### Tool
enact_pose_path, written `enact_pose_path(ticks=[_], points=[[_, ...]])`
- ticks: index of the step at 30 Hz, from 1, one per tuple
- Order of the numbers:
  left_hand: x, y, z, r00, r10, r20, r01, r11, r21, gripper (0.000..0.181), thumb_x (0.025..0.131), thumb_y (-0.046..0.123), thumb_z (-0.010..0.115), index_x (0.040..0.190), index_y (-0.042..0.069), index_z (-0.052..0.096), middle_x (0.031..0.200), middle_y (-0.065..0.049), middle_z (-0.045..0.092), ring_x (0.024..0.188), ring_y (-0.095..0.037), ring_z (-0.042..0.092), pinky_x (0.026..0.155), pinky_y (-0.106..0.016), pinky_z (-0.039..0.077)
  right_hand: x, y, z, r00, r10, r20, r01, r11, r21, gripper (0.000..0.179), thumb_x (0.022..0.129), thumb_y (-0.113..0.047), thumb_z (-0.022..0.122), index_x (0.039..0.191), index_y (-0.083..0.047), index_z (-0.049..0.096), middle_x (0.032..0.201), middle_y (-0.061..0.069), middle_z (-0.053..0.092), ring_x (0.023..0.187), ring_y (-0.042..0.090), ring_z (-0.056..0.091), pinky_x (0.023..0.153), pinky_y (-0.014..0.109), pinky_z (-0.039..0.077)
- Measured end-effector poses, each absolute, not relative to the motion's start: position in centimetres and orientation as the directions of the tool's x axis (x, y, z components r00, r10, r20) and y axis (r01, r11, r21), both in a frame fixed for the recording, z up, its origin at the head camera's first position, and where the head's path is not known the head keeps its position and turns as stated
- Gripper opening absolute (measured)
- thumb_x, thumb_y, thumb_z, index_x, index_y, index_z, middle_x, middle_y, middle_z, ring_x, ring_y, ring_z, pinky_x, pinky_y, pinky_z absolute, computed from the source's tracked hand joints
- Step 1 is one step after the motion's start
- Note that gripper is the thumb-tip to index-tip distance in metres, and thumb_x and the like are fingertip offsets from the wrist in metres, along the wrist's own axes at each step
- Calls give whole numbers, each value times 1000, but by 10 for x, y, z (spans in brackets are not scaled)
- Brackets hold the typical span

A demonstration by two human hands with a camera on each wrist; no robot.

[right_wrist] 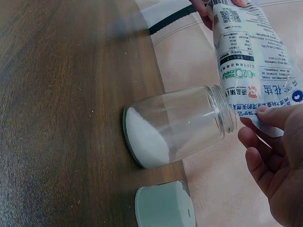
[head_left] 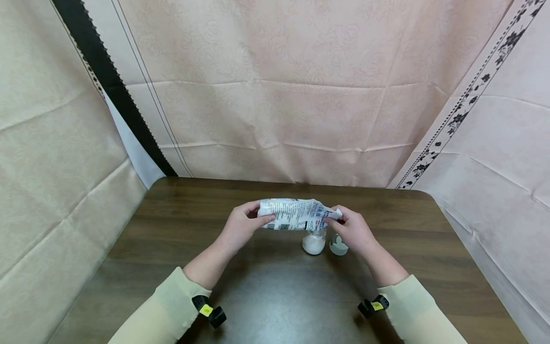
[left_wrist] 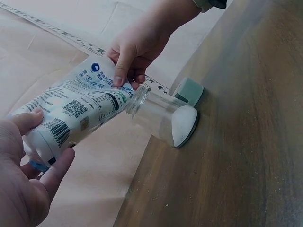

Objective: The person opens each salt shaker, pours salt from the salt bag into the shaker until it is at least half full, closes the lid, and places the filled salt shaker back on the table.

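Observation:
A white printed salt bag (head_left: 294, 214) lies nearly level in the air above a clear glass jar (right_wrist: 177, 124). My left hand (head_left: 240, 225) grips its full end, thumb on the printed face. At the other end, my right hand (head_left: 354, 229) pinches the bag's crumpled edge between thumb and fingers. That edge sits right at the jar's threaded mouth; whether it touches the rim I cannot tell. White granular salt (left_wrist: 182, 124) lies heaped in the bottom of the upright jar. Beside the jar, close below my right hand, stands a pale green lid (right_wrist: 163, 205).
Both the jar and lid stand on a brown wood-grain table (head_left: 172, 267). Tiny white grains are scattered on its surface near the jar. Pale patterned cloth (head_left: 266, 95) hangs behind the table's far edge and at both sides.

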State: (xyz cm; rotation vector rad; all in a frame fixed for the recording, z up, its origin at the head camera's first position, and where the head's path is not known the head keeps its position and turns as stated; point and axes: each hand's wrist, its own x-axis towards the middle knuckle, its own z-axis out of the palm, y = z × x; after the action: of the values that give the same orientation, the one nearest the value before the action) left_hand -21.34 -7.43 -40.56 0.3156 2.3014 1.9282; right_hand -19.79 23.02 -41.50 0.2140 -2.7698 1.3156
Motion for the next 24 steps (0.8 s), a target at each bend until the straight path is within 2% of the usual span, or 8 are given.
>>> enact_pose_path(ticks=[9, 24], points=[[-213, -73, -403, -969, 237, 63, 104, 162, 981, 41, 84, 20, 81, 121, 8, 66, 110, -8, 67, 97, -22, 63, 78, -31, 55, -198, 231, -416, -989, -87, 120, -148, 620, -771, 12, 94, -15, 69, 105, -12, 68, 98, 6, 70, 80, 25, 58, 67, 36, 48], [-211, -71, -399, -973, 222, 71, 108, 158, 982, 45, 82, 25, 83, 123, 15, 67, 113, -6, 66, 102, -28, 62, 79, -33, 55, -199, 232, -419, -988, -86, 128, -153, 614, -774, 12, 94, -15, 69, 105, -11, 68, 95, 5, 70, 79, 25, 57, 66, 37, 47]])
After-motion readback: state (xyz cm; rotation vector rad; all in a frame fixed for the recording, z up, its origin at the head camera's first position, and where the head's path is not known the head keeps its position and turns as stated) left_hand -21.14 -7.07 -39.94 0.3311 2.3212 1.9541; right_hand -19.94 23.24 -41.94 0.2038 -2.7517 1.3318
